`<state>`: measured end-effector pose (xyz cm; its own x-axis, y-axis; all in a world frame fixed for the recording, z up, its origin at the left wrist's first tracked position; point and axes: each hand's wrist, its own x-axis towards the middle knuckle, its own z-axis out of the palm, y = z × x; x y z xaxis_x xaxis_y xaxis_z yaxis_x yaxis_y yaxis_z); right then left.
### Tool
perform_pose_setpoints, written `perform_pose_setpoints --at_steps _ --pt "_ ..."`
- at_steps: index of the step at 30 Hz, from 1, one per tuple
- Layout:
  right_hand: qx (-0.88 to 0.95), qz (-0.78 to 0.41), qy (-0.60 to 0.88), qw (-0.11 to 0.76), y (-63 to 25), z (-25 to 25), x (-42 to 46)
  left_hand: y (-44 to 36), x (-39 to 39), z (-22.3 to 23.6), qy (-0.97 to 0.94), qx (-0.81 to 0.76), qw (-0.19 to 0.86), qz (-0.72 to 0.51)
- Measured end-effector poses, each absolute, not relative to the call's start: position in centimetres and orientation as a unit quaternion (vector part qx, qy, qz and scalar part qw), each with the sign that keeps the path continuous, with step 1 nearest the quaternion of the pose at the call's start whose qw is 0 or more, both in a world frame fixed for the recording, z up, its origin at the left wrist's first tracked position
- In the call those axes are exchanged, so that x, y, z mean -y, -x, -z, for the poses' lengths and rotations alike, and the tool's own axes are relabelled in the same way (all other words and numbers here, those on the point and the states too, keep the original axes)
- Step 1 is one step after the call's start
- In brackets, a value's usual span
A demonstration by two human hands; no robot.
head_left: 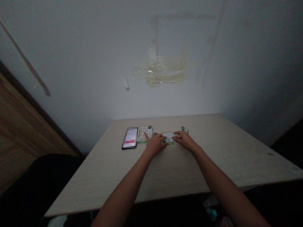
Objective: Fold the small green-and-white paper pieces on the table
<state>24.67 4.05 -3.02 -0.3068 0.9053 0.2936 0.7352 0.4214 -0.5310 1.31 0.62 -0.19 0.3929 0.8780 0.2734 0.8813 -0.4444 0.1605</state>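
A small printed packet (169, 138) with white and green areas lies on the tabletop between my hands. My left hand (155, 144) has its thumb and forefinger at the packet's left edge, while its other fingers spread out to the left. From the other side, the fingertips of my right hand (185, 140) hold the packet's right edge; its thumb is hard to make out. Beside my left hand is a colourful printed card or booklet (142, 135), partly covered by its fingers. A small green and white wrapper piece (185, 129) sits just behind my right hand.
A dark-edged phone (130, 138), its lit screen blurred, lies left of the printed card. The pale wooden table (180, 176) meets a wall (94, 63) with peeling clear tape (161, 71). A dark shape (47, 176) is at the left, and blurred items (214, 214) show below the front edge.
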Motion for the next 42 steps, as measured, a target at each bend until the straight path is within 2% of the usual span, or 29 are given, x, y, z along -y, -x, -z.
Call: perform_pose_setpoints --at_steps 10,22,28,34,42 --pt "0.817 -0.024 0.539 0.203 -23.3 2.1 -4.1 -1.3 -1.0 0.3 0.835 0.53 -0.002 0.149" --pt "0.805 0.006 0.564 0.184 -22.6 1.8 -4.0 -1.2 -0.9 0.3 0.834 0.533 0.002 0.143" --pt "0.797 -0.007 0.561 0.225 -22.7 2.2 -3.7 -0.9 -1.1 0.7 0.836 0.53 0.003 0.143" --pt "0.78 -0.075 0.546 0.297 -23.2 2.5 -3.8 -1.0 -1.0 0.8 0.833 0.534 0.002 0.142" --pt "0.781 -0.059 0.554 0.282 -22.5 1.8 -3.5 -1.0 -1.2 0.8 0.834 0.531 -0.014 0.15"
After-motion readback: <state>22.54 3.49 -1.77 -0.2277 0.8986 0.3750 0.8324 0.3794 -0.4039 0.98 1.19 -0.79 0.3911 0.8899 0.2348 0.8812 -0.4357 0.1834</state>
